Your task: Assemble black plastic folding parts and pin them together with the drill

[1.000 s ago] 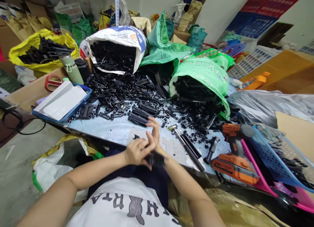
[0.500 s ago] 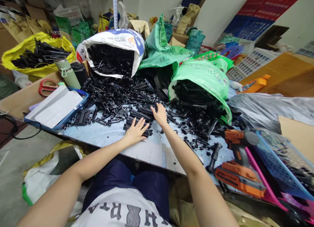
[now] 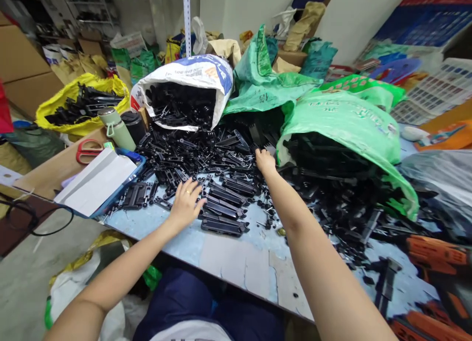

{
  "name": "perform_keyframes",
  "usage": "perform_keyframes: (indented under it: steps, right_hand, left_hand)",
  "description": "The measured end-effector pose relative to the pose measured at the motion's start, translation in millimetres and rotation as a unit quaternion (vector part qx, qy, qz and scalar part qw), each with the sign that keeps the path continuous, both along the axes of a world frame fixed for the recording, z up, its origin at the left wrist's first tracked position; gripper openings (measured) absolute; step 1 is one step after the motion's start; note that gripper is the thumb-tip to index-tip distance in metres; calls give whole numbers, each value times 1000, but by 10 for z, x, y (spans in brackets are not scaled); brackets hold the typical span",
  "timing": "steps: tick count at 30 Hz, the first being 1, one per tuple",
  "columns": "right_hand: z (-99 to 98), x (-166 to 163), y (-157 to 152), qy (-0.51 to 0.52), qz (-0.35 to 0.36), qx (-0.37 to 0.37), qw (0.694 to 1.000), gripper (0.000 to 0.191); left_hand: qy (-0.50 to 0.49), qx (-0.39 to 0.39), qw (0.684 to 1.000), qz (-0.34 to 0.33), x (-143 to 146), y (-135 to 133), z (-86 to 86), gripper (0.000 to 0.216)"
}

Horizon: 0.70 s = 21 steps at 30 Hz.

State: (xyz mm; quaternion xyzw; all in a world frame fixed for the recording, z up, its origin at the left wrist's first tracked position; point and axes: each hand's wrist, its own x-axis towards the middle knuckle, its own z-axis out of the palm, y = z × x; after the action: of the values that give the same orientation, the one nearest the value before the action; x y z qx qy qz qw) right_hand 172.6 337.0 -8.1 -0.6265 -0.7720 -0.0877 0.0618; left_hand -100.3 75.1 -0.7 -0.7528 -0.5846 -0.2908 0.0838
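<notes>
Nearest me, the white shirt's (image 3: 191, 328) lettering is cropped past reading. I see the left hand (image 3: 185, 205), fingers apart, beside a row of black parts (image 3: 225, 209) on the table (image 3: 155, 232); the right hand's (image 3: 265, 162) fingers curl at the loose pile (image 3: 173, 151), and I can't tell whether they grip. Beyond, I can't read the light green bag's (image 3: 342, 122) print; the white bag (image 3: 180, 69) says "ENERGY".

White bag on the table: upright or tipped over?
Tipped over. The white bag lies on its side, mouth open toward the camera, black parts spread in front.
</notes>
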Motion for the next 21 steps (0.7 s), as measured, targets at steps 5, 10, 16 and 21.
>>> perform_keyframes:
  steps: [5,10,16,21]
  right_hand:
    - [37,0,48,-14,-14,3,1000,36]
    - [281,159,-198,55,-1,48,997,39]
    - [361,275,-1392,289,180,33,940,50]
    - [43,481,-2661,310,295,-154,891,41]
  left_hand:
    - [3,-23,995,97,-397,690,106,34]
    - [31,-109,989,100,-568,1379,225,36]
    - [5,-111,986,121,-523,1315,508,32]
    - [-99,-21,995,26,-140,507,593,43]
